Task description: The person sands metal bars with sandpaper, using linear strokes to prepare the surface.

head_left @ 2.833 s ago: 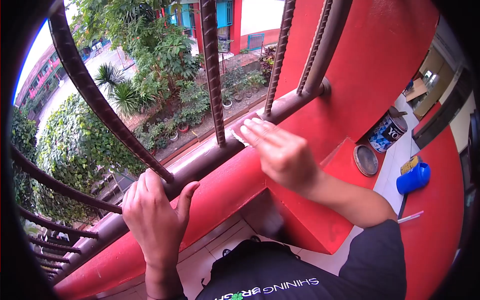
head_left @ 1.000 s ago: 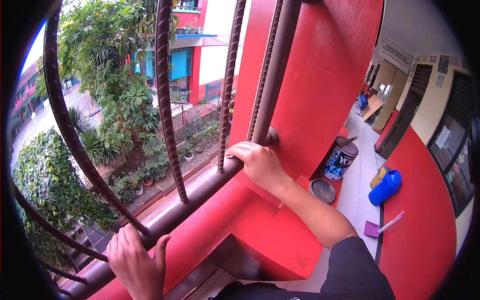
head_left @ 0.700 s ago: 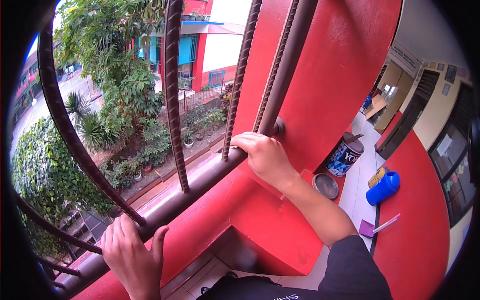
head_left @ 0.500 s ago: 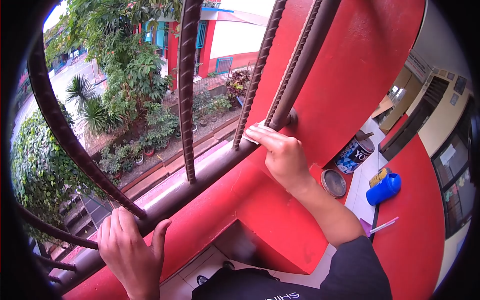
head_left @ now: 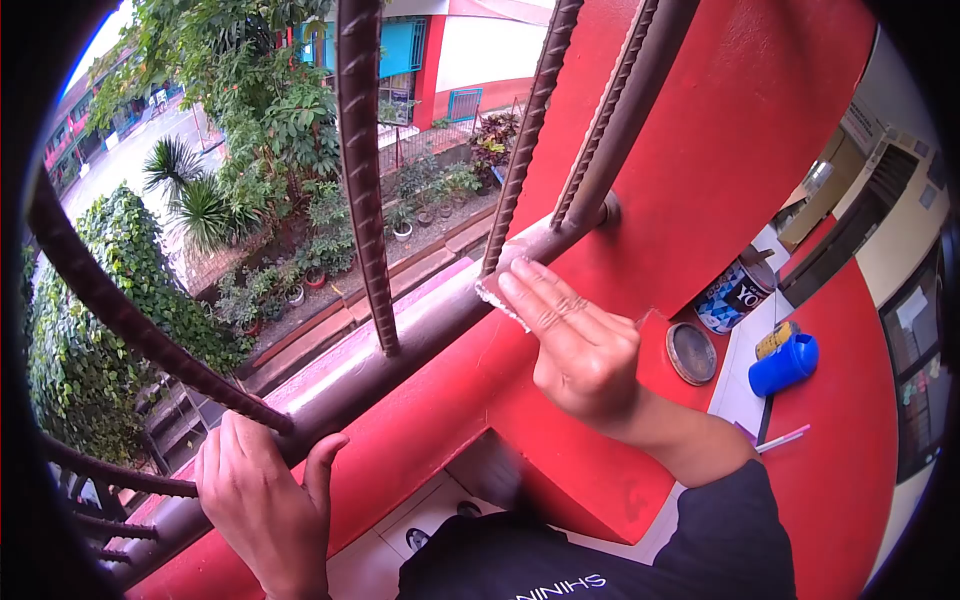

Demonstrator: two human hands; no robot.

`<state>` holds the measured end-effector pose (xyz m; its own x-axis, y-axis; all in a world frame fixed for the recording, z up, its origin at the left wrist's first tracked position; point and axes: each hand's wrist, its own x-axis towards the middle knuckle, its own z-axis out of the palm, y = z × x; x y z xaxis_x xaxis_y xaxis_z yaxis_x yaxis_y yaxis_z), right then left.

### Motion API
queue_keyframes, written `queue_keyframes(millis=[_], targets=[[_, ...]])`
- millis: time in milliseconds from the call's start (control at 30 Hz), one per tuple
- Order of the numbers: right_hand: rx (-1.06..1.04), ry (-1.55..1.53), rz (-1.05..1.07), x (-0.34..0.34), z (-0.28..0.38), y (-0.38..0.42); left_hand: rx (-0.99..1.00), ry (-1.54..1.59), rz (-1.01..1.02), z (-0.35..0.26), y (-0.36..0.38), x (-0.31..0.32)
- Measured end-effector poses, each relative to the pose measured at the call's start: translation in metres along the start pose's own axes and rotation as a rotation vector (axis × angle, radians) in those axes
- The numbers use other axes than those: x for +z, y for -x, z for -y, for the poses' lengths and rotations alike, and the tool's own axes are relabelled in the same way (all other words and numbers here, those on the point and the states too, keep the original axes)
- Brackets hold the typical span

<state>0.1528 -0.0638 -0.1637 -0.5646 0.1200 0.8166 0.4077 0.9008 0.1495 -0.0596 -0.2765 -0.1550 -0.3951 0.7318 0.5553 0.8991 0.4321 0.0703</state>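
Note:
A thick brown metal rail (head_left: 430,320) runs diagonally, with twisted bars (head_left: 365,180) rising from it. My left hand (head_left: 262,495) is wrapped round the rail's lower left part, thumb on the near side. On the upper part of the rail, near the base of a twisted bar, lies my right hand (head_left: 585,350), its fingers together and pressing down. Under those fingertips a thin, whitish, ragged-edged piece (head_left: 503,306) shows at the rail's side; the rest of it is hidden.
Beyond the bars are plants (head_left: 215,205) and a building. At the right, a round lid (head_left: 691,354), a paint can (head_left: 735,296), a blue container (head_left: 784,366) and a pink-and-white stick (head_left: 783,439) stand or lie by a red wall (head_left: 840,450).
My right hand has moved slightly down and right, turning so more of its back shows, and more of the whitish piece is visible. My left hand stays on the rail. The view has shifted slightly.

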Motion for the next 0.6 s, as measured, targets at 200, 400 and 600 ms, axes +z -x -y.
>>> queue_keyframes(millis=[200,400,600], targets=[[-0.108,-0.057,0.185,0.018,0.014,-0.025,-0.023,0.018,-0.015,0.002,0.000,0.003],[0.033,-0.218,0.153,0.017,0.025,-0.026,-0.009,-0.006,-0.025,0.001,-0.001,0.003],[0.056,-0.164,0.152,0.014,0.045,-0.018,0.000,0.044,-0.048,0.000,-0.005,0.002]])
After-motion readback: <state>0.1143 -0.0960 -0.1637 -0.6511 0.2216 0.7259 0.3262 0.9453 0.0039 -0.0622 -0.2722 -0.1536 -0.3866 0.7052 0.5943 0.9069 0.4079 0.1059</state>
